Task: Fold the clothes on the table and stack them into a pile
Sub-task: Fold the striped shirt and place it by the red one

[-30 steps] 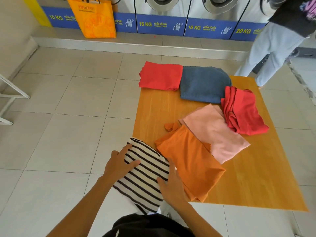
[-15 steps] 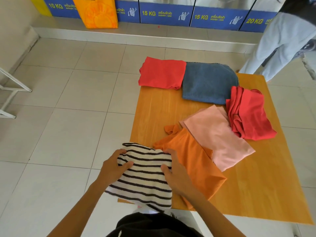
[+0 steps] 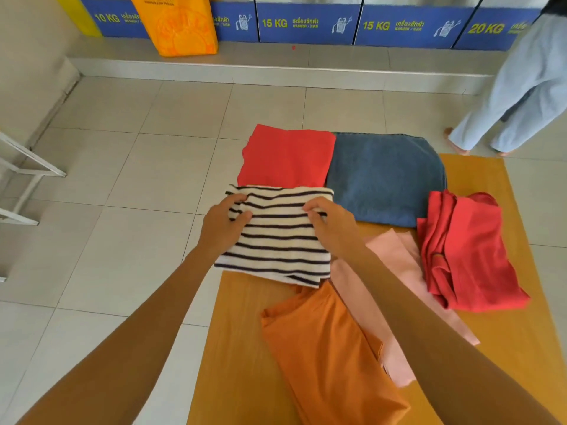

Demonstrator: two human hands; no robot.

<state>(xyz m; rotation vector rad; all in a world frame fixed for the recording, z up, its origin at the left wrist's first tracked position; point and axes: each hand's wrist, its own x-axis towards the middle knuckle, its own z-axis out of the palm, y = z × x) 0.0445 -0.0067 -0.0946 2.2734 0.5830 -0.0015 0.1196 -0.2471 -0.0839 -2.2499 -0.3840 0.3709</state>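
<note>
A folded black-and-white striped shirt (image 3: 280, 240) is held over the far left part of the wooden table (image 3: 245, 348). My left hand (image 3: 224, 223) grips its left edge and my right hand (image 3: 333, 223) grips its right side. Its far edge overlaps a folded red garment (image 3: 287, 156) at the table's back left. Beside that lies a folded blue denim piece (image 3: 383, 179). An orange garment (image 3: 331, 354), a pink one (image 3: 395, 265) and a crumpled red one (image 3: 466, 253) lie unfolded nearer me and to the right.
Tiled floor (image 3: 122, 179) surrounds the table. Washing machines with blue labels (image 3: 306, 23) line the far wall, with an orange bag (image 3: 181, 26) on the step. A person in light trousers (image 3: 521, 87) stands at the back right. A white metal frame (image 3: 27, 167) sits at the left.
Both hands have carried the striped shirt from the table's near left corner forward to the far left, up against the folded red garment.
</note>
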